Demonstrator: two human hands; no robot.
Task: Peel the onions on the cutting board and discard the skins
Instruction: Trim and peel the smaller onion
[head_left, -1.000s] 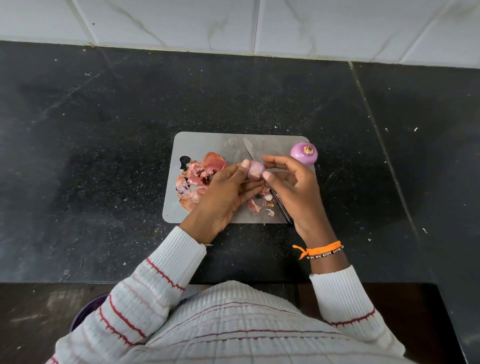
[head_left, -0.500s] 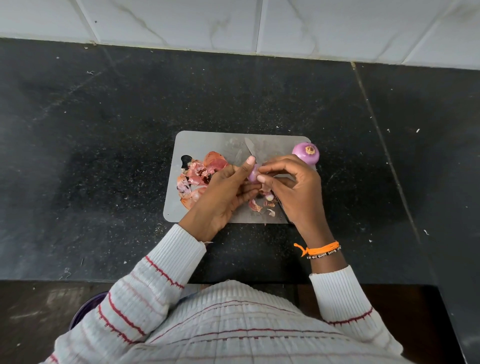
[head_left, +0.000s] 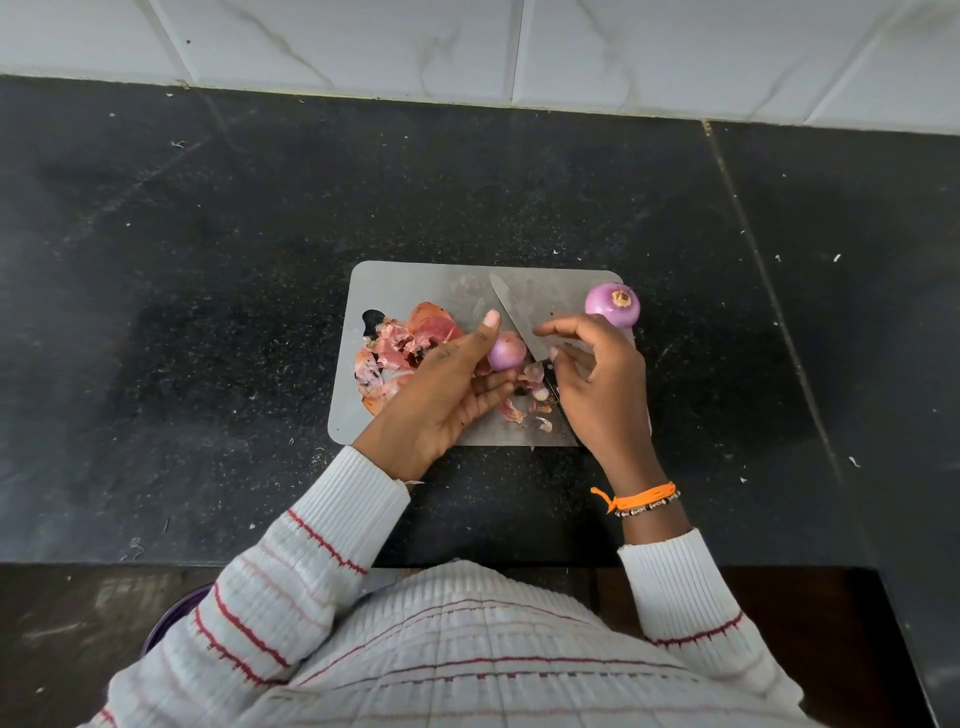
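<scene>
Left hand (head_left: 447, 389) grips a small onion (head_left: 506, 351) over the cutting board (head_left: 415, 280).
Right hand (head_left: 597, 379), fingers loose, holds nothing; peeled onion (head_left: 612, 305) at two o'clock, skins (head_left: 400, 348) at nine.

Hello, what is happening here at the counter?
A person is peeling onions on a cutting board. The left hand holds a small onion; the right hand is beside it, fingers loose, holding nothing. A knife lies on the board, skins are piled left, and a peeled onion sits at the far right corner.
</scene>
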